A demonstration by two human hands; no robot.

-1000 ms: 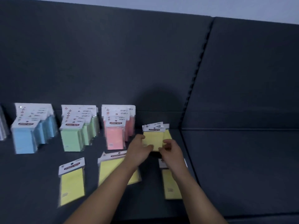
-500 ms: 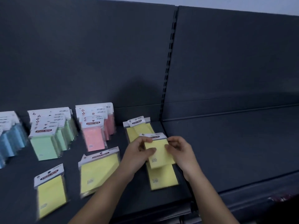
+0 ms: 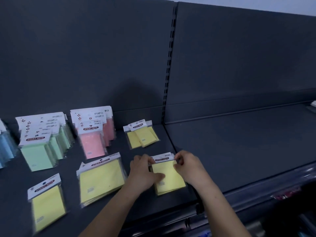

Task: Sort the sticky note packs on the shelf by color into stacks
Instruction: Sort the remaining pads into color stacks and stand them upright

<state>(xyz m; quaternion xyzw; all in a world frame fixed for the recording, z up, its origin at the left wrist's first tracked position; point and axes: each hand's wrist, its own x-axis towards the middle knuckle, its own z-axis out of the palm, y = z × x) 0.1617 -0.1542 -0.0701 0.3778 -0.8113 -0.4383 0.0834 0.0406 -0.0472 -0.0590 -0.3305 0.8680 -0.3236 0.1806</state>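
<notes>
Dark shelving forms the work surface: a flat shelf [image 3: 239, 147] below an upright back panel [image 3: 85, 57]. Blue packs [image 3: 5, 147], green packs [image 3: 39, 151] and pink packs [image 3: 93, 142] stand in rows at the back left. Yellow packs lie in four groups: a back pair [image 3: 142, 136], a wide stack [image 3: 100, 178], a single pack [image 3: 47, 204] at the front left, and the held packs [image 3: 168, 177], which appear to rest on the shelf near its right end, between both hands.

The left hand [image 3: 145, 171] grips the left edge of the held packs, with its thumb laid across the yellow face. The right hand [image 3: 188, 166] pinches the upper right corner of the header card with curled fingers.

The step in hand is judged to be squaring these yellow packs into one stack. Procedure:
1. Align the header cards first.
2. Press both side edges flush.
3. Keep the packs flat, as the plastic sleeves will probably slide on each other.
4. Release only once the edges match.
</notes>
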